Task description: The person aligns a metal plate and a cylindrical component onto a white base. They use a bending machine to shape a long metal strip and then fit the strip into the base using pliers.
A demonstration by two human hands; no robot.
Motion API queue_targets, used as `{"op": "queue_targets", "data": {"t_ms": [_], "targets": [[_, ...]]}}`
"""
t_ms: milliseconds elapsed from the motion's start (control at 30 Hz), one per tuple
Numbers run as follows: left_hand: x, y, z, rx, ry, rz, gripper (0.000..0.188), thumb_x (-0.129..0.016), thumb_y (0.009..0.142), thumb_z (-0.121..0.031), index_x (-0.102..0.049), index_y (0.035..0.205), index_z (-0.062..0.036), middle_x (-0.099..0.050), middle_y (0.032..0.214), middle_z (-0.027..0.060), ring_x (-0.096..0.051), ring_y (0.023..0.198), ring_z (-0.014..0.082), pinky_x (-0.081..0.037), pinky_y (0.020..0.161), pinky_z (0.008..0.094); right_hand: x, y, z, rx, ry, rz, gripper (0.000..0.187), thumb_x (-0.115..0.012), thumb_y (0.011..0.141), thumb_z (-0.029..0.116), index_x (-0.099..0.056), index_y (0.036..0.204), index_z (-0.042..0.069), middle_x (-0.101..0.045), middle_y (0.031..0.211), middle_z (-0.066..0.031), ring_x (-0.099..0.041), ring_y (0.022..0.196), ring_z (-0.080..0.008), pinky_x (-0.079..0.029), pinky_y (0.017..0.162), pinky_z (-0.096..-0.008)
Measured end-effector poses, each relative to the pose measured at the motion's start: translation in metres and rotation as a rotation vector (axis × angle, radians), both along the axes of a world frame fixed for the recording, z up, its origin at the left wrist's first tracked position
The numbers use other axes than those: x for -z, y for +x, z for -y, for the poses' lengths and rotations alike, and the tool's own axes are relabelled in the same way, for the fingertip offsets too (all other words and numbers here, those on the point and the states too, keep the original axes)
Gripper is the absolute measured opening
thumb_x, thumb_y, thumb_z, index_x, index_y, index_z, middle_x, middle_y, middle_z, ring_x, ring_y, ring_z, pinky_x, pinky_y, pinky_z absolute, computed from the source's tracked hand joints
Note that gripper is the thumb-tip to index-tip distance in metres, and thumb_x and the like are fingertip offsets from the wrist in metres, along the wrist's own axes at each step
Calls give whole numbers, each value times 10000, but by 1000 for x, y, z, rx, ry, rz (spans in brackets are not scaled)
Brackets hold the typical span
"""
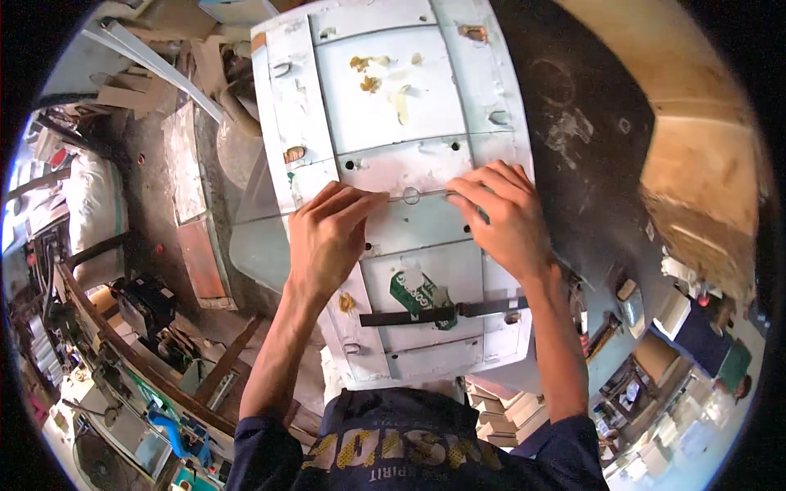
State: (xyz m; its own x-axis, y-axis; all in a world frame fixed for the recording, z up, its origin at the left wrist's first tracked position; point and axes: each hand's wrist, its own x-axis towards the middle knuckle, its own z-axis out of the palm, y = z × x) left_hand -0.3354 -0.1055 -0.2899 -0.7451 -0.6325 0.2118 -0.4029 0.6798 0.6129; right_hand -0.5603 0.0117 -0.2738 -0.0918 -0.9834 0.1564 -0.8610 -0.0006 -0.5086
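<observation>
Both hands are over a long white panel (393, 98) in front of me, made of framed strips with holes and brown smears. A thin wire (411, 195) with a small round loop at its middle runs between my fingertips; its left end sticks out past the panel's edge. My left hand (332, 237) pinches the wire left of the loop, thumb and fingers together. On the other side of the loop, my right hand (503, 209) pinches it too, other fingers curled. Nearer me, a black strip (409, 317) crosses the panel over a green label (412, 288).
Left of the panel stands a long worn board (192, 188), with a white sack (97, 204) beyond. A wooden beam (131, 352) crosses the cluttered lower left. Tan sheet material (696, 164) curves along the right. Dark stained floor (573, 123) lies between it and the panel.
</observation>
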Motion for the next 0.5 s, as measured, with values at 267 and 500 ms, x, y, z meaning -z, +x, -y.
{"op": "queue_targets", "data": {"t_ms": [267, 500], "targets": [[8, 3, 5, -6, 5, -1, 445, -698, 640, 85, -754, 1053, -71, -736, 921, 43, -677, 817, 222, -568, 674, 353, 16, -2, 10, -72, -126, -58, 288, -735, 685, -60, -740, 962, 15, -691, 915, -69, -660, 850, -245, -532, 750, -373], [3, 5, 5, 22, 12, 53, 505, -680, 596, 45, -749, 1086, -53, -736, 958, 68, -690, 862, 237, -554, 696, 358, 28, -2, 8, -104, -212, -125, 267, -708, 700, -57, -737, 963, -20, -723, 922, -114, -702, 835, -253, -537, 705, -371]]}}
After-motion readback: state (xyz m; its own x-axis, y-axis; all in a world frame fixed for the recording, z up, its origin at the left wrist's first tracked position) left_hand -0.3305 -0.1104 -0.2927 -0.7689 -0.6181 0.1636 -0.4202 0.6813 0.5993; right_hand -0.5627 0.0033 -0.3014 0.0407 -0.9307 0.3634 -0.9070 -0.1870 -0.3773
